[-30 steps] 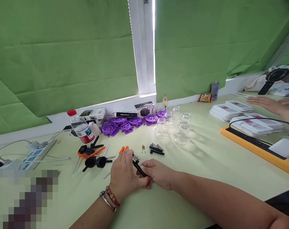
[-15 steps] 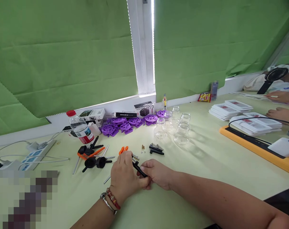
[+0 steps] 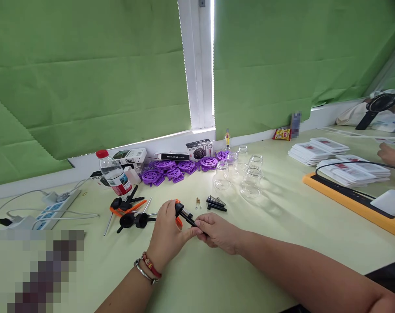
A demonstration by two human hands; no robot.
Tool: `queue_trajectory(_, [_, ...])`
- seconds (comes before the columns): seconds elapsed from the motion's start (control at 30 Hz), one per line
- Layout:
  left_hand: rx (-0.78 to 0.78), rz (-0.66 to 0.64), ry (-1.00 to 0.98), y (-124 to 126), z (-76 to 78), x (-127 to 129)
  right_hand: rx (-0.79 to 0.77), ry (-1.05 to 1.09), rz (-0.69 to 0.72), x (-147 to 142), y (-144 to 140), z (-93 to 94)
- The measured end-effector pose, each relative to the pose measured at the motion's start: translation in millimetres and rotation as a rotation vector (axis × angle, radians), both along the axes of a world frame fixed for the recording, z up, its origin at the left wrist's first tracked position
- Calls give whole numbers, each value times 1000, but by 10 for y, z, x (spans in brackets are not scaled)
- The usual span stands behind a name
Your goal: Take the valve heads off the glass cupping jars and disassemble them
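- The left hand (image 3: pixel 166 230) and the right hand (image 3: pixel 217 230) meet just above the counter (image 3: pixel 282 226).
- Both hands' fingers pinch a small black-and-orange tool (image 3: pixel 184 215), held between them near loose black handles (image 3: pixel 132 220).

water bottle (image 3: pixel 113 173): 1 | power strip (image 3: pixel 55 208): 1 | hands in view: 3

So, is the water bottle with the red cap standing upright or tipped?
Upright: the water bottle stands on its base on the table, red cap on top.
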State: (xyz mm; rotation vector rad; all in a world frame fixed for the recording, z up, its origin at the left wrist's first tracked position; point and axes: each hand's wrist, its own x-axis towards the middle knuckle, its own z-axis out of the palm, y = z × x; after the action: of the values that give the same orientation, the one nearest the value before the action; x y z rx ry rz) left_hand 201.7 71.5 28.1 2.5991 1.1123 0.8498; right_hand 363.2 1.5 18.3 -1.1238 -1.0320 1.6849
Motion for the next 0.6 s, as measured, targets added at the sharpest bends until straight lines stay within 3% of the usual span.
queue_trajectory(0.1, [2, -9, 20, 1, 7, 16, -25, 25, 50, 10, -7, -6])
queue_trajectory(0.3, [-22, 131, 77, -24, -92, 61, -21, -77, -14, -13, 2, -88])
queue_trajectory(0.5, [-33, 182, 59, -57, -129, 60, 178, -365, -62, -35, 6, -200])
queue_trajectory(0.6, [-79, 196, 20, -66, -120, 85, 104, -270, -33, -19, 26, -181])
